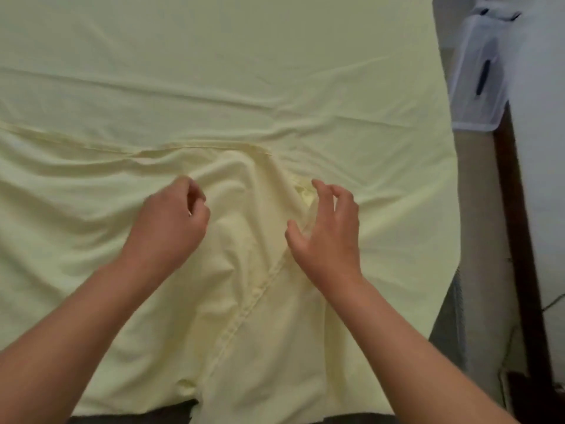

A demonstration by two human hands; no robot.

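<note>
Left of the raised fold in the sheet, my left hand curls, perhaps pinching cloth; my right hand hovers, grip wide.

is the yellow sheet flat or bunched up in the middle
Bunched up. The sheet lies smooth at the far end, but folds and ridges rise between the left hand and the right hand.
</note>
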